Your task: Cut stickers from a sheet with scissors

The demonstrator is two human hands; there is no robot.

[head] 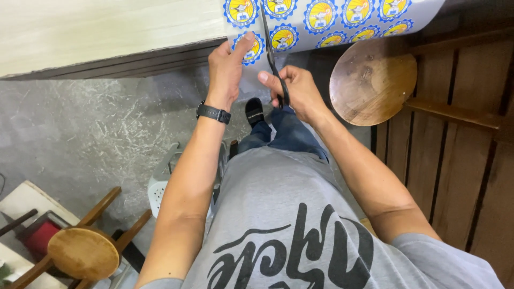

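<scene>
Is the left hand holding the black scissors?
No, the right hand holds the black scissors; the left hand grips the sheet of round yellow-and-blue stickers.

place: small craft or print workshop | signs: bare concrete floor (91,128) | wooden plank wall (460,160) | round wooden stools (372,80) | printed sticker sheet (332,18) over a worktable (96,32)

Bright even daylight, wide-angle edge distortion

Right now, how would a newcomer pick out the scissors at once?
Start at the pale tabletop, where a sheet of round blue-and-yellow stickers hangs over the edge. The scissors cut into it, gripped by the right hand: the only thin dark blades there.
</scene>
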